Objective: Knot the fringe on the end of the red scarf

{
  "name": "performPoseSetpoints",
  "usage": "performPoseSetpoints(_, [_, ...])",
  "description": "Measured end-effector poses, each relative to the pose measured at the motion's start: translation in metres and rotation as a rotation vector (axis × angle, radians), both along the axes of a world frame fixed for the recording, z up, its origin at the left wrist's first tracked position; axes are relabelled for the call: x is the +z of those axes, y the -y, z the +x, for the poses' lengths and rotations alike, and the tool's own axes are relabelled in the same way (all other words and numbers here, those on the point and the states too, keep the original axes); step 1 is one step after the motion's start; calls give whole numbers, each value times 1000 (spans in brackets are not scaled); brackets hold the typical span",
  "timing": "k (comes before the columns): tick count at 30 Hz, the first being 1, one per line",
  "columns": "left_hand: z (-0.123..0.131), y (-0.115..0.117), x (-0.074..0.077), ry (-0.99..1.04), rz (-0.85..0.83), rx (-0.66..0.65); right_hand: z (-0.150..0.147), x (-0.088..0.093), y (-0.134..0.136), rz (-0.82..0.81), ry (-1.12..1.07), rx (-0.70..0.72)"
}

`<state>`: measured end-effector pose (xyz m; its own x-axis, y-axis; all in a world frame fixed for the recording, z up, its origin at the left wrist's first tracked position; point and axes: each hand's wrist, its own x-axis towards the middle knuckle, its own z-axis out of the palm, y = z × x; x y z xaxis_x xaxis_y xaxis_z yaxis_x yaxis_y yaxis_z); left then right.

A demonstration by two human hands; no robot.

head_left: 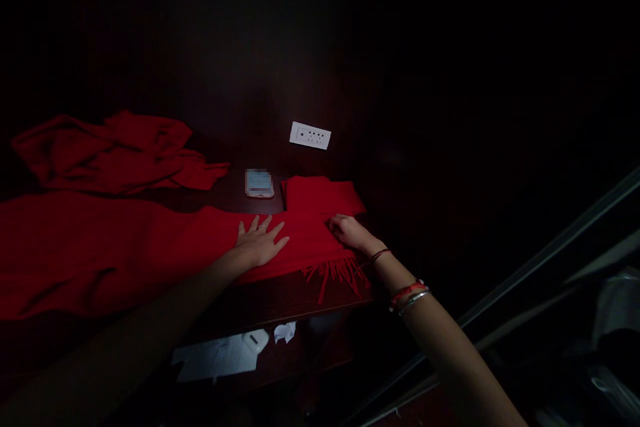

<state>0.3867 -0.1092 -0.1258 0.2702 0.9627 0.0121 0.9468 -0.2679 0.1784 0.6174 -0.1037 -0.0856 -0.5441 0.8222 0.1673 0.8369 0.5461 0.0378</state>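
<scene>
A long red fringed scarf (175,240) lies stretched across the dark wooden surface, its tassels (337,272) hanging toward the front at the right end. My left hand (260,243) rests flat on the scarf with fingers spread. Near the fringed end, my right hand (350,232) has its fingers curled in on the scarf's cloth; the fingertips are partly hidden. Just behind that end sits a folded red cloth (320,193), which the scarf meets along its front.
Crumpled red cloth (115,153) lies at the back left. A phone (259,183) sits behind the scarf, below a white wall socket (310,136). On a lower shelf are a white sheet-like item (217,358) and a crumpled white paper (285,331). The surroundings are very dark.
</scene>
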Motion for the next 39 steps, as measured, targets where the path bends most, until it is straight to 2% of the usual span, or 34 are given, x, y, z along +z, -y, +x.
performPoseSetpoints(3, [1,1,2,5,-10,1,28,-1,0,37,12,-242])
performPoseSetpoints(5, [2,2,3,4,-15,0,40,3,-1,103,-25,-322])
performPoseSetpoints(8, [2,3,4,3,-17,2,27,5,-3,188,-157,-249])
performPoseSetpoints(10, [2,3,4,3,-15,1,5,-2,-5,132,-181,-128])
performPoseSetpoints(12, [1,4,5,0,-11,-1,-11,-12,-8,-24,-127,-102])
performPoseSetpoints(14, [1,5,6,-3,-12,-2,-13,-21,-10,-169,-64,-160])
performPoseSetpoints(16, [1,6,7,-3,-17,-4,1,-24,-13,-238,-19,-263])
performPoseSetpoints(19, [1,7,8,-1,-28,-3,30,-16,-14,-252,37,-449])
performPoseSetpoints(21, [1,6,8,1,-32,0,38,-9,-11,-200,39,-503])
performPoseSetpoints(24, [2,5,7,3,-32,2,23,-6,1,-102,-31,-378])
performPoseSetpoints(26, [1,5,6,2,-25,0,5,-11,11,-110,-54,-223])
performPoseSetpoints(28, [1,5,5,-3,-15,-1,-6,-19,20,-168,-33,-137])
performPoseSetpoints(31, [0,4,4,-12,-9,-6,3,-25,25,-187,20,-201])
performPoseSetpoints(35, [0,4,4,-23,-17,-9,35,-15,19,-127,73,-397])
performPoseSetpoints(37, [0,3,4,-20,-24,-9,37,-7,13,-73,40,-382])
performPoseSetpoints(39, [0,3,4,-15,-25,-11,26,-2,6,-45,-14,-309])
